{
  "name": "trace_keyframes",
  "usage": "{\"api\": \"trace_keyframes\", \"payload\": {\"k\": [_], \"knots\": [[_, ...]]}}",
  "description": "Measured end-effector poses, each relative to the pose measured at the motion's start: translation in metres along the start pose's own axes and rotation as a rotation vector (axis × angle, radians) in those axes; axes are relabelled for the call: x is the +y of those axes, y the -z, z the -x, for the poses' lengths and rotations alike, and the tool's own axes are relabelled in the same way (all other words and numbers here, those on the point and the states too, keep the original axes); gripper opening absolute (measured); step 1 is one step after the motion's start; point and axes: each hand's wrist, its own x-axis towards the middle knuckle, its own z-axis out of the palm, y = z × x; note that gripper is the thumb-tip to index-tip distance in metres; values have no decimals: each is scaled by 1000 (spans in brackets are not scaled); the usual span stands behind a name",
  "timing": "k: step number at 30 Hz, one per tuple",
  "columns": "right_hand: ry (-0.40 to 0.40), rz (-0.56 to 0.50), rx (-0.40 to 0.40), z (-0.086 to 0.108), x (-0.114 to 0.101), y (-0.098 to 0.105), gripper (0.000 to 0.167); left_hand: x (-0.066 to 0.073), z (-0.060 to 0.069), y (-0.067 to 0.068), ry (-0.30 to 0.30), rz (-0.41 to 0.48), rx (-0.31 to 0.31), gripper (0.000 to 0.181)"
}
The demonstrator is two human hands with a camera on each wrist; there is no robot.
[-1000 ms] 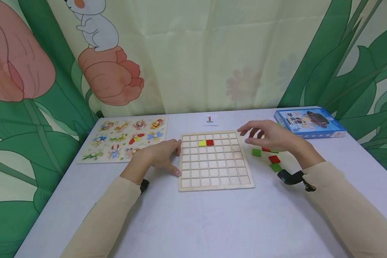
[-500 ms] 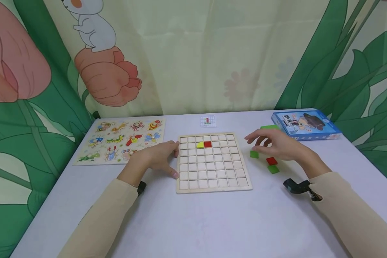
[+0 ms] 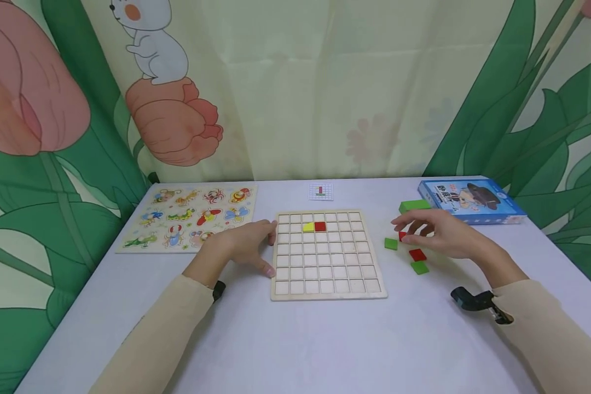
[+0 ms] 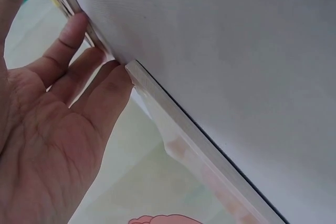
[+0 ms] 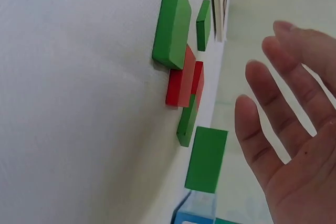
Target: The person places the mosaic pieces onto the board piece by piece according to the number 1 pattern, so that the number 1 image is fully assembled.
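A square wooden grid board (image 3: 329,273) lies on the table, a yellow piece (image 3: 308,227) and a red square (image 3: 320,226) side by side in its upper rows. My left hand (image 3: 241,243) rests at the board's left edge, thumb and fingers touching it; the left wrist view shows this hand (image 4: 63,114) with relaxed fingers. My right hand (image 3: 443,232) hovers over the loose pieces right of the board, fingers loosely bent and holding nothing. Below it are a red piece (image 3: 417,255) and a green piece (image 3: 419,267); another green piece (image 3: 390,244) lies to its left.
A picture board with insects (image 3: 152,235) lies at the left, partly behind my left hand. A small printed grid card (image 3: 320,191) is behind the wooden board. At the back right are a blue box (image 3: 473,201) and a green block (image 3: 414,206) beside it.
My right hand has moved from the board's upper right corner rightward and toward me, over the loose pieces. The left hand has stayed at the board's edge.
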Motion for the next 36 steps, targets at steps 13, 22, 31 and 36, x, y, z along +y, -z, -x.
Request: {"api": "trace_keyframes", "payload": {"k": [13, 22, 31, 36], "knots": [[-38, -72, -56, 10, 8, 8, 38, 3, 0, 2, 2, -4, -21, 68], [-50, -122, -114, 18, 15, 10, 38, 1, 0, 0, -18, -21, -7, 69], [-94, -110, -199, 26, 21, 10, 40, 3, 3, 2, -22, -24, -8, 68], [-130, -78, -215, 27, 23, 10, 40, 4, 2, 2, -16, -29, -12, 69]]}}
